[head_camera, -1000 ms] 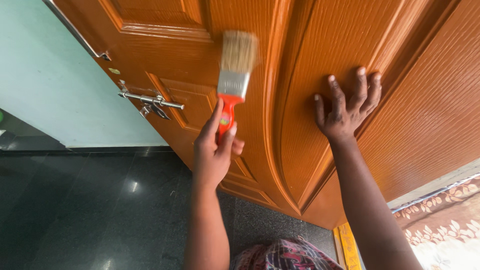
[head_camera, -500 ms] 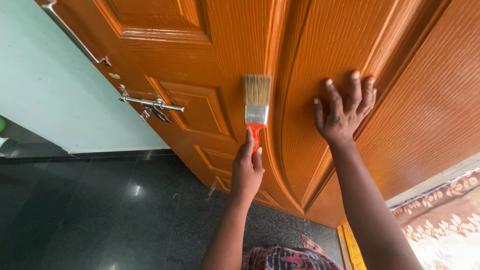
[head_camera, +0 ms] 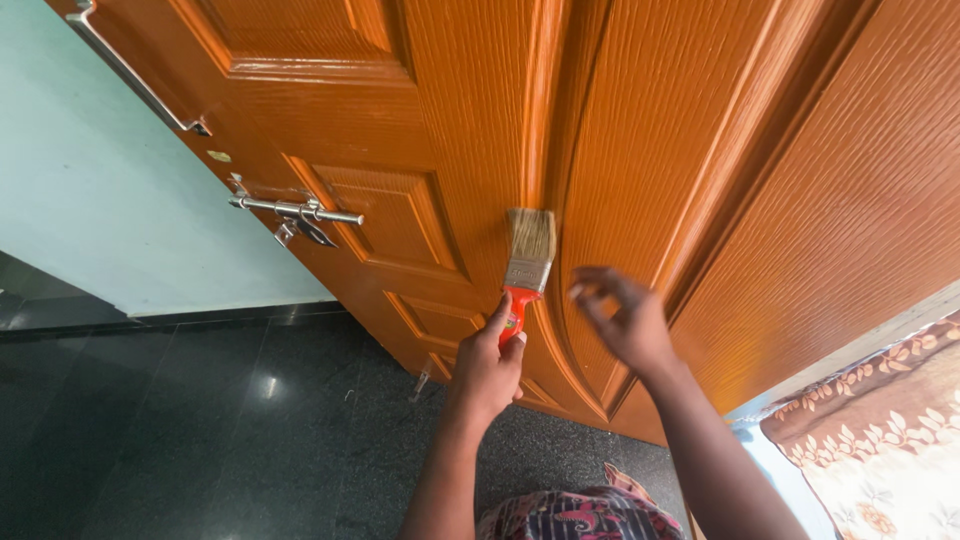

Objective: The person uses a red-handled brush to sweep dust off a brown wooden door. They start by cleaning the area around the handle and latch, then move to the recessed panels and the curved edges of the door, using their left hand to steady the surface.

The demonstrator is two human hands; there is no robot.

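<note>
My left hand (head_camera: 487, 362) grips the orange handle of a flat paintbrush (head_camera: 525, 262), whose pale bristles press against the carved orange-brown wooden door (head_camera: 640, 150) beside its curved moulding. My right hand (head_camera: 622, 318) hovers just off the door to the right of the brush, fingers loosely curled and blurred, holding nothing.
A metal sliding latch (head_camera: 292, 212) and a long metal pull handle (head_camera: 130, 75) are fixed on the door's left part. A pale green wall (head_camera: 90, 220) stands at the left above a dark glossy floor (head_camera: 200, 430). A floral curtain (head_camera: 880, 440) hangs at the lower right. Patterned clothing (head_camera: 580, 515) shows at the bottom.
My left hand has carried the brush down and to the right along the door. My right hand has come off the door panel and dropped lower, closer to the brush.
</note>
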